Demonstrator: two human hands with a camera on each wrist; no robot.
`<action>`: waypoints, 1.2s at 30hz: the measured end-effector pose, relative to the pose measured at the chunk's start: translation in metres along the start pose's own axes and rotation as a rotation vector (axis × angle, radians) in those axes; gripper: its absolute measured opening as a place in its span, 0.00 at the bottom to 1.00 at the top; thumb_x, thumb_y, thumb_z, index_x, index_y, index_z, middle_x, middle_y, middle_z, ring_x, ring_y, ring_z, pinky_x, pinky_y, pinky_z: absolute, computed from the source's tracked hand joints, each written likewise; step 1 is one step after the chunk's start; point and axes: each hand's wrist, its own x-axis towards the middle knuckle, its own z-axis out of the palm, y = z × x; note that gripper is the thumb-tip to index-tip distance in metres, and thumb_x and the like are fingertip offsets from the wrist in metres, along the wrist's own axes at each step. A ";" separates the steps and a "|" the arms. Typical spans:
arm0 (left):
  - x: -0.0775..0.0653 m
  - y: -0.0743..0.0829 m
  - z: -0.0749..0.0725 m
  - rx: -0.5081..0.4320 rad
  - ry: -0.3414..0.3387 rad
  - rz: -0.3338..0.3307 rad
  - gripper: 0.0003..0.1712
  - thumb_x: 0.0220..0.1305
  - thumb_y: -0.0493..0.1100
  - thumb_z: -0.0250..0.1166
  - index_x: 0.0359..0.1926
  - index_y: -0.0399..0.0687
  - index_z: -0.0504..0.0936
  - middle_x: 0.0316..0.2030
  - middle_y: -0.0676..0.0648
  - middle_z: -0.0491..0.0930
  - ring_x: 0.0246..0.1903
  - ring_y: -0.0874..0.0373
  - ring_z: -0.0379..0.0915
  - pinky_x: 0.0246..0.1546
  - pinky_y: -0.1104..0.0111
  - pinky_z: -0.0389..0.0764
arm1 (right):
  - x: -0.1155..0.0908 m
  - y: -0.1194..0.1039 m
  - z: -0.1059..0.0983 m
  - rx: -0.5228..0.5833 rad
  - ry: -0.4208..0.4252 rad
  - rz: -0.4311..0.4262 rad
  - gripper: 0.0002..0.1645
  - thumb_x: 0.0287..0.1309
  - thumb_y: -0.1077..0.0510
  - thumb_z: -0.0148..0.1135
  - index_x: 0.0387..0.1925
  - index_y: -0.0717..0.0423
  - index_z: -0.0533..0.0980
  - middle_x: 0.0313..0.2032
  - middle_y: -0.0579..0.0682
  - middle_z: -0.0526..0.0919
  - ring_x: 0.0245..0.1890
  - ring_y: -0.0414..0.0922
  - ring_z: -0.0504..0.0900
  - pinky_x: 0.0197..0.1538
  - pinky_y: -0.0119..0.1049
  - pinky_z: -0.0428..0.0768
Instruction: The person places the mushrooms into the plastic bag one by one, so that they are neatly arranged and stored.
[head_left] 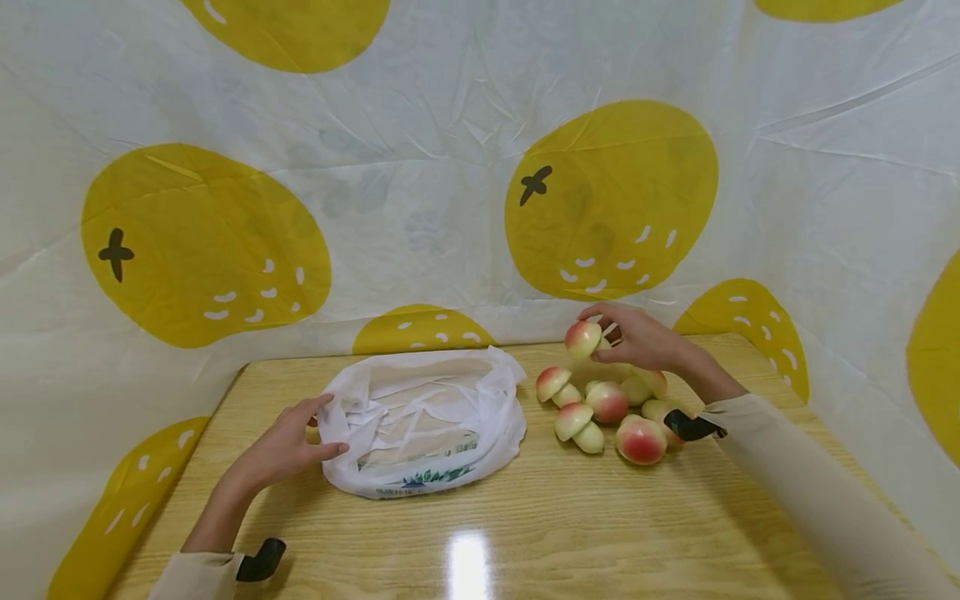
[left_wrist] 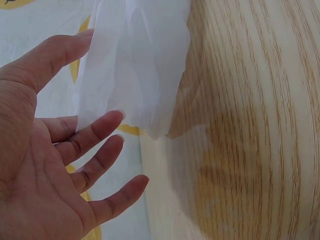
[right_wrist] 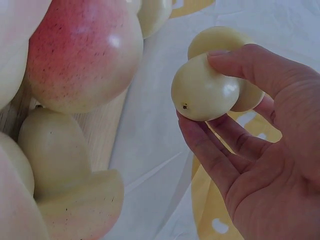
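Note:
My right hand [head_left: 637,337] holds a model mushroom [head_left: 582,340] with a red and cream cap, raised above a group of similar ones. In the right wrist view, the thumb and fingers pinch this mushroom [right_wrist: 205,90] by its pale rounded stem. At the left side of a white plastic bag [head_left: 495,442] is my left hand [head_left: 281,442], its thumb and fingers spread apart and touching the rim. The left wrist view shows the bag's thin wall [left_wrist: 135,65] against the thumb and index finger, the index fingertip hidden behind the plastic.
Several red and cream mushrooms [head_left: 607,402] lie clustered on the wooden table [head_left: 585,525], right of the bag. A white cloth with yellow fruit prints [head_left: 420,217] hangs behind the table's back edge. Green print marks the bag's front.

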 end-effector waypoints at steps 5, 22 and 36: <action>0.001 -0.001 0.000 -0.005 -0.005 -0.006 0.56 0.58 0.62 0.74 0.74 0.32 0.61 0.60 0.34 0.73 0.55 0.41 0.69 0.50 0.49 0.74 | 0.001 -0.005 0.001 0.011 -0.005 -0.026 0.34 0.57 0.62 0.75 0.64 0.55 0.73 0.60 0.55 0.79 0.48 0.53 0.84 0.51 0.51 0.83; 0.002 -0.001 -0.002 -0.017 -0.019 -0.004 0.57 0.58 0.61 0.74 0.74 0.30 0.60 0.59 0.34 0.74 0.54 0.42 0.70 0.48 0.52 0.75 | 0.008 -0.017 0.005 0.086 0.020 -0.006 0.33 0.56 0.58 0.77 0.63 0.50 0.75 0.57 0.53 0.81 0.48 0.52 0.85 0.53 0.54 0.81; 0.002 -0.001 -0.001 -0.008 -0.014 -0.002 0.56 0.58 0.61 0.74 0.74 0.30 0.60 0.60 0.33 0.73 0.54 0.41 0.69 0.48 0.51 0.75 | 0.019 -0.036 0.010 0.139 -0.009 -0.042 0.33 0.55 0.59 0.77 0.62 0.52 0.74 0.56 0.53 0.82 0.48 0.51 0.86 0.51 0.50 0.83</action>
